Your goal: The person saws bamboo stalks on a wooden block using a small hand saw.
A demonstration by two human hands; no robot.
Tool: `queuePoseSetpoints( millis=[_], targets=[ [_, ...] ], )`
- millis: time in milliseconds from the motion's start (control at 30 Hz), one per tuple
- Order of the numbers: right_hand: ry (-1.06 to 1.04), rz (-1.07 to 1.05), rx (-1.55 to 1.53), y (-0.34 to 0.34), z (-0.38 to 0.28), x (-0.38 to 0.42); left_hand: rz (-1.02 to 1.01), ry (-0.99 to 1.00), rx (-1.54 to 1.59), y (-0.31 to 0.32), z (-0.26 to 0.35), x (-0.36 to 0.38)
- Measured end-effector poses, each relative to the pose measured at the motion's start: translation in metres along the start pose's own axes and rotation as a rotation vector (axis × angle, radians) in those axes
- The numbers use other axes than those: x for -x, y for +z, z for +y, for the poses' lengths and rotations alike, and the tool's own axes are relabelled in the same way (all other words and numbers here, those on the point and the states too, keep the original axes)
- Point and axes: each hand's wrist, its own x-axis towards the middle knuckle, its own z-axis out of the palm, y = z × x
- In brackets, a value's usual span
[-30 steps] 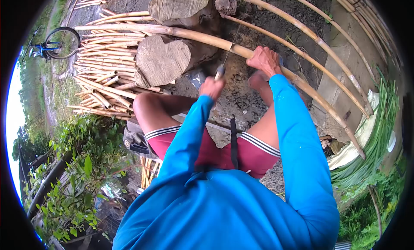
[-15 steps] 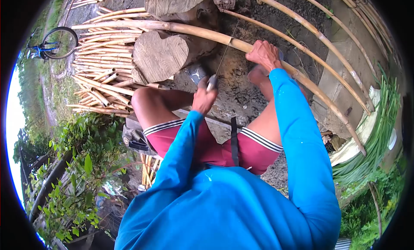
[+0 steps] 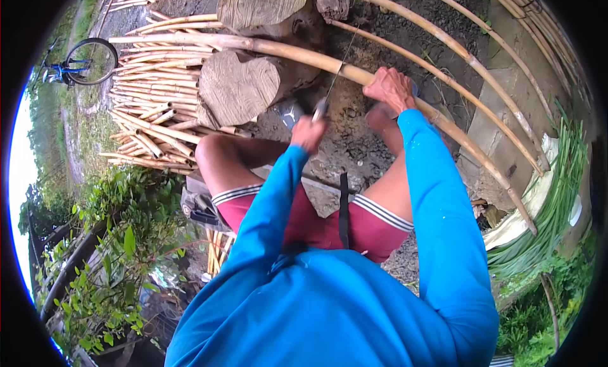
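My left hand (image 3: 309,134) is closed round the handle of a handsaw (image 3: 322,107). The saw's thin blade reaches up and crosses a long bamboo pole (image 3: 297,52) just left of my right hand. How deep the blade sits in the pole cannot be made out. Wrapped over the same pole, my right hand (image 3: 389,88) grips it from above. The left part of the pole rests across wooden stumps, and its right end slopes down toward green leaves.
A cut stump (image 3: 237,88) stands beside the saw, another stump (image 3: 259,6) behind it. Many cut bamboo lengths (image 3: 155,82) are piled left. More long poles (image 3: 437,28) curve past on the right, near long green leaves (image 3: 551,221). A bicycle wheel (image 3: 92,82) shows far left.
My left hand and the saw have moved slightly up and right, toward the pole, pushing the blade farther across it. My right hand keeps its grip on the pole.
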Motion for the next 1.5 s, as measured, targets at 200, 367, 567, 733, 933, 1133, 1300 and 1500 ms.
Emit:
queuePoseSetpoints(
  millis=[200, 367, 567, 733, 933, 1133, 1300, 1500],
  targets=[
    [0.032, -0.04, 0.019, 0.001, -0.002, -0.003, -0.123, -0.286, 0.149, -0.005, 0.046, -0.04],
    [0.013, -0.027, 0.03, -0.002, -0.004, -0.005, 0.132, -0.022, 0.011, 0.014, -0.042, 0.015],
    [0.051, -0.053, 0.037, 0.001, -0.001, -0.001, -0.121, -0.147, 0.046, -0.016, 0.082, -0.046],
    [0.035, -0.059, 0.025, 0.001, 0.003, -0.001, 0.068, 0.155, -0.061, 0.011, -0.024, 0.005],
    [0.026, -0.048, 0.013, 0.001, 0.004, -0.003, -0.034, 0.14, -0.194, 0.014, -0.001, -0.039],
    [0.034, -0.043, 0.01, 0.002, -0.001, -0.001, -0.17, 0.144, -0.167, 0.011, -0.022, -0.04],
    [0.016, -0.02, 0.02, 0.006, 0.003, -0.008, -0.139, 0.235, -0.389, 0.008, -0.018, -0.019],
    [0.013, -0.068, -0.012, -0.004, -0.005, 0.005, 0.065, -0.001, -0.005, 0.009, 0.027, -0.024]
  ],
)
